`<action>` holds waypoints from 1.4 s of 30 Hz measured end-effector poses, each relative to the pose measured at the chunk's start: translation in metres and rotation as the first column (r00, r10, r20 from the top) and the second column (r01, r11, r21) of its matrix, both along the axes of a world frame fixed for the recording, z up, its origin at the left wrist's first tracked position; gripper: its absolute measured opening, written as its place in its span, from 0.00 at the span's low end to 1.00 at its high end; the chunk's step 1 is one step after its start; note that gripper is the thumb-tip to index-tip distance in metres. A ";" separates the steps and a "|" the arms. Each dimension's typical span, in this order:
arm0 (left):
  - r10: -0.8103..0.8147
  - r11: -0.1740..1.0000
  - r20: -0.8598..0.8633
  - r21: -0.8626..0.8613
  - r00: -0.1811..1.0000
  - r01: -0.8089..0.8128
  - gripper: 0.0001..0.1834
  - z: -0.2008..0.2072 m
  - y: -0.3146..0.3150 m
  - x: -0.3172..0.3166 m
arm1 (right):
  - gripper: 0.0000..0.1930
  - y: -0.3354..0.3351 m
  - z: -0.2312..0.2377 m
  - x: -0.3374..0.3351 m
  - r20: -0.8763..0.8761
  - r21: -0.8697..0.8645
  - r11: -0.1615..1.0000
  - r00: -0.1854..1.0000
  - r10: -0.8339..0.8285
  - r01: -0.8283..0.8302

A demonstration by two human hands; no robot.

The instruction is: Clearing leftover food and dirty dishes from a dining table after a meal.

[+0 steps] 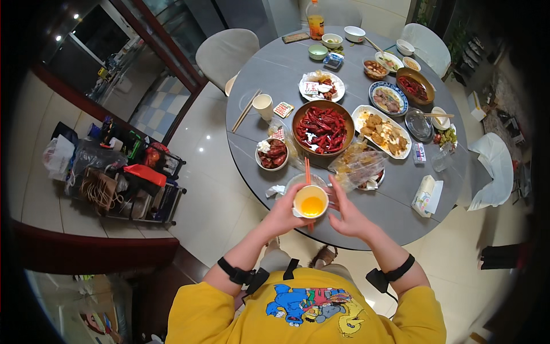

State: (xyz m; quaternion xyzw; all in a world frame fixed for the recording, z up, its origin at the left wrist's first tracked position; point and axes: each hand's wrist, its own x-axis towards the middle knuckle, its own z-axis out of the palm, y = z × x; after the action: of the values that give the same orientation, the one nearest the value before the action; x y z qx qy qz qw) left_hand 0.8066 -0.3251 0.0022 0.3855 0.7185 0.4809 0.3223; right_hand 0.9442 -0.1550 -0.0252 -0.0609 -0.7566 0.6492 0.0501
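Observation:
A white paper cup (300, 196) with orange drink in its bottom is held near the table's front edge. My left hand (281, 214) is wrapped round the cup's left side. My right hand (350, 217) is close by the cup's right side, its fingers apart and nothing gripped in them. Red chopsticks (307, 166) lie partly behind the cup, over a clear dish mostly hidden by the cup and my hands. Just beyond stand a brown bowl (294, 133) of long red food, probably crayfish, and a smaller white bowl (259, 163) of red pieces with crumpled tissue.
The round grey table (246, 86) carries a white oval plate (405, 153), a blue-patterned plate (372, 90), a second paper cup (263, 105), an orange drink bottle (315, 22) and a tissue pack (424, 196). Chairs (226, 54) surround it. A loaded cart (143, 189) stands left.

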 end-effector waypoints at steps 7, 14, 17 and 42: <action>0.064 0.998 -0.103 -0.008 0.993 -0.065 0.42 -0.011 -0.065 -0.117 | 0.20 -0.044 -0.057 -0.073 0.340 0.610 0.772 0.821 -0.458 0.178; -0.088 0.995 -0.053 -0.057 0.995 0.085 0.40 -0.032 -0.072 -0.182 | 0.17 -0.068 -0.100 -0.103 0.574 0.698 0.714 0.552 -0.605 0.056; -0.158 0.986 -0.037 -0.053 0.987 0.156 0.41 -0.040 -0.067 -0.192 | 0.13 -0.076 -0.096 -0.093 0.584 0.661 0.731 0.493 -0.645 0.173; -0.019 0.999 -0.003 0.039 1.000 0.019 0.44 -0.038 -0.065 -0.213 | 0.18 -0.036 -0.102 -0.025 0.484 0.276 0.687 0.520 -0.703 0.672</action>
State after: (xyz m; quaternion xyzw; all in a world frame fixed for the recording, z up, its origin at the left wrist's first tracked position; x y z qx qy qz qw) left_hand 0.5931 -0.3902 -0.0360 0.3991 0.7056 0.4915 0.3183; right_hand 0.9188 -0.1910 -0.1269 -0.5385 -0.6673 0.5079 0.0821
